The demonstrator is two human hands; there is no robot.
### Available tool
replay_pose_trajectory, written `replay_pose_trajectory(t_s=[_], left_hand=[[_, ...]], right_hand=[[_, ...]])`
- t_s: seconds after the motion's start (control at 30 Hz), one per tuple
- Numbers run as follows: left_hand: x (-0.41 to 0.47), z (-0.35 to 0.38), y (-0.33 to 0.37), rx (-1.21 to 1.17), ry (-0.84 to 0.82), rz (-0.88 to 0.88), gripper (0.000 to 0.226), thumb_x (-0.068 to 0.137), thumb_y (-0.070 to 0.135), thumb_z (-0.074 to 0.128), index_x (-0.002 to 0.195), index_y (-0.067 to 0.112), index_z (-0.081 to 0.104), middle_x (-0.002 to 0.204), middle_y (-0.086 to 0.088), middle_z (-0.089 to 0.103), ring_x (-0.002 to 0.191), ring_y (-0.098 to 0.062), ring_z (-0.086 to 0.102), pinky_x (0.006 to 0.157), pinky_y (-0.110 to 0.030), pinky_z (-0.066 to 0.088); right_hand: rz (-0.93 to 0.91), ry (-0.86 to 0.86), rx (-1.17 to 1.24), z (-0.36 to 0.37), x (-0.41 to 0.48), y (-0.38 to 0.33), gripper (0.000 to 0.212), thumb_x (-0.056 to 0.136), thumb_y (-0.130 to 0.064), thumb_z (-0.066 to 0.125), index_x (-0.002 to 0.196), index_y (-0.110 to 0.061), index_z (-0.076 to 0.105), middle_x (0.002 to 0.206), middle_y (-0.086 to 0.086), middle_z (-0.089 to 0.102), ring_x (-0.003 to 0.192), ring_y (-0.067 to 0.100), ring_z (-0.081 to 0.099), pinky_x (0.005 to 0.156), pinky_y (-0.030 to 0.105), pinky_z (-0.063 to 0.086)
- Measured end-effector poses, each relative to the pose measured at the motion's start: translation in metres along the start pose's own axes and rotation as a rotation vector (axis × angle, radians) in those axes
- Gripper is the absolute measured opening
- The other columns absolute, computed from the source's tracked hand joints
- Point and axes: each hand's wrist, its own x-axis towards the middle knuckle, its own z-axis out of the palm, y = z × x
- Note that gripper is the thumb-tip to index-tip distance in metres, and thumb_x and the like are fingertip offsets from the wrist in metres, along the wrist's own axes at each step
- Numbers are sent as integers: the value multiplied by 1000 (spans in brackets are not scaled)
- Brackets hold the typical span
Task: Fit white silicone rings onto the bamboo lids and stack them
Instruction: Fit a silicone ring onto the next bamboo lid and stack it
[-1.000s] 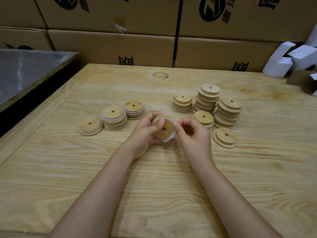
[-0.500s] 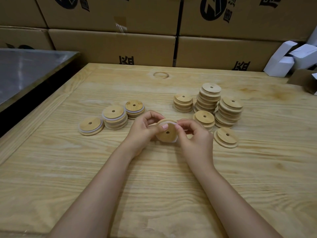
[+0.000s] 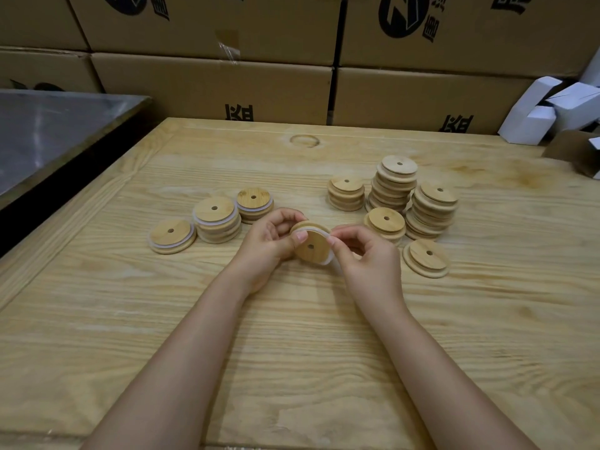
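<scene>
Above the table's middle my left hand [image 3: 268, 241] grips a round bamboo lid [image 3: 310, 250] tilted on edge, thumb pressed on its face. A white silicone ring [image 3: 327, 237] runs round the lid's rim. My right hand [image 3: 365, 254] pinches that ring at the lid's upper right edge. To the left lie lids with white rings: a single one [image 3: 171, 235] and two short stacks [image 3: 216, 219] [image 3: 254, 204]. On the right stand several stacks of bare bamboo lids [image 3: 394, 183] [image 3: 433, 209] and one low pair [image 3: 426, 257].
The wooden table [image 3: 292, 352] has a raised border at left. A steel surface [image 3: 48, 131] sits beyond its left edge. Cardboard cartons [image 3: 211, 79] wall off the back. White folded boxes [image 3: 552, 108] lie at the back right.
The lid has turned in my hands, and the white ring now lies along its upper and right rim instead of hanging below it. Both hands stayed in place.
</scene>
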Motion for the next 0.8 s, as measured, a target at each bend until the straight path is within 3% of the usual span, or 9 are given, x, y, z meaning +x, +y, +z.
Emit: replay_pose_trajectory(t_s=[0.13,0.2,0.33,0.43,0.7,0.8], left_hand=[[0,-2,0,9,-38,-44,19,79,9,60,98,11,57,82,1,69,76,-12,63,71,-32,50],[-1,-1,0,32,-73,-35,29,74,14,64,103,11,61,85,-1,71,79,-13,66,70,-30,53],[-2,3,-2,97,-64,12,25,73,19,64,97,12,66,84,4,72,78,-8,65,65,-22,54],[0,0,-2,48,-7,9,25,74,20,63,98,13,63,82,4,71,76,-8,65,62,-24,55],[2,-4,-2,27,-6,4,21,74,11,63,95,12,61,83,2,71,76,-11,66,64,-29,57],[3,-4,-2,29,-2,-1,17,81,5,59,96,13,61,82,3,72,77,-10,67,67,-29,55]], right_hand=[[-111,39,-90,1,-5,2,4,82,-5,68,83,-8,70,82,-1,69,82,12,64,78,26,50],[-140,54,-101,2,-6,1,5,82,-3,67,83,-8,69,81,-1,68,80,12,63,76,24,49],[-193,85,-133,3,-6,-2,8,81,-2,68,83,-10,68,79,-4,66,78,9,61,74,12,44],[-208,87,-188,5,-8,-1,7,80,-5,69,83,-11,66,78,-7,62,78,10,59,73,17,43],[-58,88,-61,6,-6,3,9,84,-5,65,83,-14,66,79,-4,66,79,12,61,72,19,46],[13,93,4,6,-5,2,12,85,-6,65,81,-17,65,77,-7,65,74,4,60,65,9,43]])
